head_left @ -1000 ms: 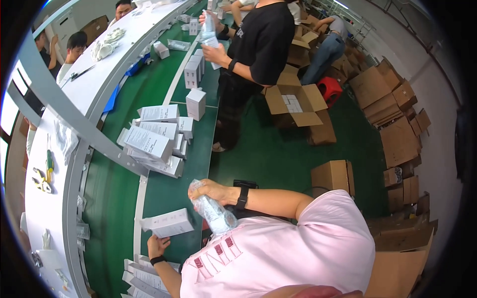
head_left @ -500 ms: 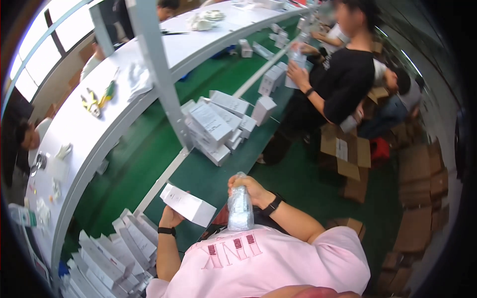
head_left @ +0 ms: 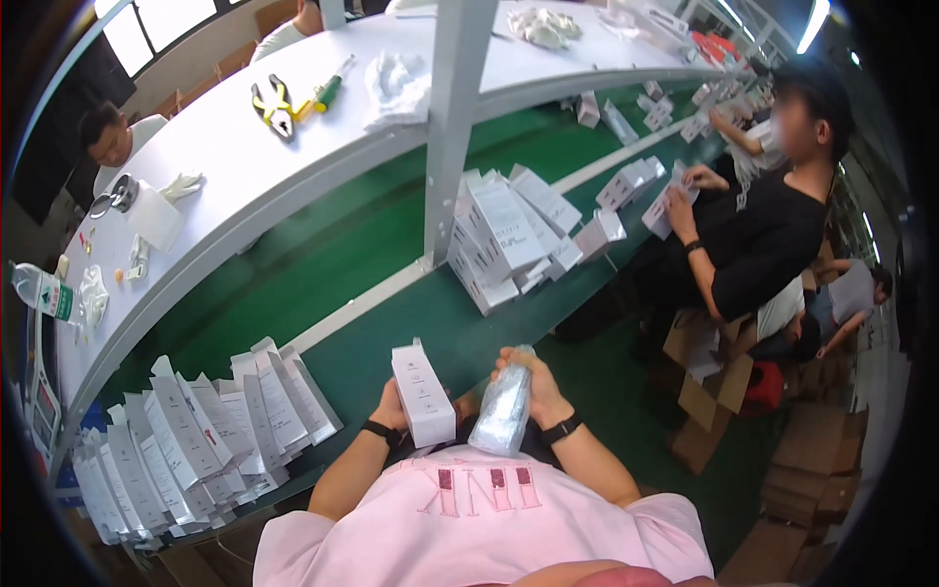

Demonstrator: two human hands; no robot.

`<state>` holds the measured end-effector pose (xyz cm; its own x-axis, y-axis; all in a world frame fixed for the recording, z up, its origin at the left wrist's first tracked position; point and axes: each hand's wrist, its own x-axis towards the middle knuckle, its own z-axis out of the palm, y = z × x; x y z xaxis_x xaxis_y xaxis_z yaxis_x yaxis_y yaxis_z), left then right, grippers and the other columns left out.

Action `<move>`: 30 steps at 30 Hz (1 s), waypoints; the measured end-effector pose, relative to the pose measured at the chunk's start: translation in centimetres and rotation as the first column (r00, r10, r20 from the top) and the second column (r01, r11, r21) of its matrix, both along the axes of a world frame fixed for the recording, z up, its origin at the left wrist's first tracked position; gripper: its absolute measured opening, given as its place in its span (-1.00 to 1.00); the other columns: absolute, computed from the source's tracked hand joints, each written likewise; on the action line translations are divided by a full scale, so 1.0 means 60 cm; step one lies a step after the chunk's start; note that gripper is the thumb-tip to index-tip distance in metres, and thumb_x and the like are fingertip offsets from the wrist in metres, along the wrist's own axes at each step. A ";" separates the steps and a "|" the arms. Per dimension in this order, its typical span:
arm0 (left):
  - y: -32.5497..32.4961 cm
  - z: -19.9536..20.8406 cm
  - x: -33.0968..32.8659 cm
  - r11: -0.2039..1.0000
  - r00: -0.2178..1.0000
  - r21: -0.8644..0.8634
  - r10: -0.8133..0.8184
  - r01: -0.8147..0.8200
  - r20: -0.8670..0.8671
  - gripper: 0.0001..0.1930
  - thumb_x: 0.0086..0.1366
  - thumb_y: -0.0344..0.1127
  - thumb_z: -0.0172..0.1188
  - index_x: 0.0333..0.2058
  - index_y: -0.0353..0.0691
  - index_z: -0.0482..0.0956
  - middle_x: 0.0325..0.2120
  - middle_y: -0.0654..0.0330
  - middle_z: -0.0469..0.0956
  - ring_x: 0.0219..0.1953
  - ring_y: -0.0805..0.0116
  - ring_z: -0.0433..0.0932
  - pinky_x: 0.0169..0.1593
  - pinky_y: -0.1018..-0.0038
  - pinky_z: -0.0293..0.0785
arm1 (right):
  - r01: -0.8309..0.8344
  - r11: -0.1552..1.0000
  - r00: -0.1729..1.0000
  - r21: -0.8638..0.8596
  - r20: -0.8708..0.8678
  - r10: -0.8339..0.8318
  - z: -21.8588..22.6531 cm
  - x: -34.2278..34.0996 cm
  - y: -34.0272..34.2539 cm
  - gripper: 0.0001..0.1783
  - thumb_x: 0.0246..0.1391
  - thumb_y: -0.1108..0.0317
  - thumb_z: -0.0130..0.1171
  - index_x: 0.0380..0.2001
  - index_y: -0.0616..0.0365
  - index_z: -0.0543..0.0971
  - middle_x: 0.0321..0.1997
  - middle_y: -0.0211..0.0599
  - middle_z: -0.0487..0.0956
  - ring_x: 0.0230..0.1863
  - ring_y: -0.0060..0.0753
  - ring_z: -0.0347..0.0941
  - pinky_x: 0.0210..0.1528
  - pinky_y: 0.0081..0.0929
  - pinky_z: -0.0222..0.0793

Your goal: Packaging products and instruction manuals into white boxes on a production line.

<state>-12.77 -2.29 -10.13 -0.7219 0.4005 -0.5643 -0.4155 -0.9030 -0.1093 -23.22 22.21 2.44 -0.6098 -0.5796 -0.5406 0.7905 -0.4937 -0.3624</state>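
Observation:
In my left hand is a tall white carton, its flap standing up at the far end. My right hand grips a silvery package in clear wrap, upright in front of my chest. What is inside the wrap cannot be made out. Package and carton are side by side with a small gap between them. To the left, a dense row of white cartons with raised flaps stands on the dark green bench. Farther off lies a heap of white cartons.
A metal post rises beyond the bench. The curved white table holds pliers, a green-handled tool and a plastic bottle. At right, a co-worker in black handles a carton near an open cardboard box.
My view has swung so the scene sits differently. The carton in my left hand has turned more upright and come closer to the wrapped package, which my right hand still holds.

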 end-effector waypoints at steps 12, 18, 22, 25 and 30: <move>0.070 -0.015 0.112 0.601 0.926 0.742 -0.008 -0.298 0.379 -0.42 0.32 -0.07 -0.04 0.17 -0.39 0.20 0.10 -0.26 0.24 -0.02 0.00 0.45 -0.01 0.15 0.51 | 0.224 0.957 0.966 0.184 -0.173 -0.193 0.022 -0.060 0.016 -0.83 0.04 0.39 0.24 -0.29 0.10 0.49 -0.44 -0.37 0.48 -0.38 -0.28 0.47 -0.24 -0.28 0.46; 0.080 -0.090 0.100 0.596 0.954 0.747 0.139 -0.294 0.265 -0.63 0.35 -0.26 -0.11 0.04 -0.30 0.43 -0.05 0.09 0.53 -0.04 0.18 0.53 0.02 0.27 0.49 | 0.130 0.951 0.906 0.280 -0.424 0.001 0.107 -0.140 -0.076 -0.79 0.05 0.40 0.21 -0.22 0.20 0.55 -0.26 -0.36 0.52 -0.18 -0.40 0.46 -0.11 -0.39 0.42; 0.022 -0.019 0.053 0.949 0.952 0.084 0.298 -0.302 0.065 -0.55 0.42 -0.10 -0.28 0.06 -0.23 0.43 -0.01 0.04 0.50 0.05 0.12 0.47 0.17 0.16 0.34 | 0.181 0.893 0.700 0.413 -0.692 0.178 0.163 -0.152 -0.163 -0.60 0.06 0.46 0.17 -0.01 0.31 0.41 -0.17 -0.19 0.52 -0.15 -0.28 0.47 -0.02 -0.37 0.39; 0.023 0.004 0.069 0.950 0.944 0.082 0.286 -0.302 0.162 -0.41 0.40 0.15 -0.39 0.05 -0.10 0.46 0.00 0.10 0.50 0.06 0.12 0.46 0.17 0.11 0.31 | 0.127 0.898 0.636 0.422 -0.729 0.252 0.159 -0.142 -0.218 -0.62 0.06 0.47 0.15 -0.03 0.33 0.42 -0.18 -0.18 0.51 -0.14 -0.30 0.48 -0.02 -0.36 0.37; 0.044 0.030 0.086 0.955 0.953 0.051 0.286 -0.292 0.096 -0.18 0.23 0.49 -0.51 0.05 0.04 0.48 0.02 0.16 0.48 0.07 0.17 0.44 0.17 0.05 0.27 | 0.116 0.907 0.562 0.404 -0.780 0.276 0.152 -0.114 -0.252 -0.63 0.06 0.49 0.13 -0.03 0.34 0.43 -0.21 -0.19 0.52 -0.13 -0.29 0.48 -0.03 -0.38 0.37</move>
<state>-7.61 0.38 -8.32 -0.7613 0.2193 -0.6102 -0.1242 -0.9730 -0.1948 -30.06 7.10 11.54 -0.8525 -0.5224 -0.0170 0.0902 -0.1151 -0.9893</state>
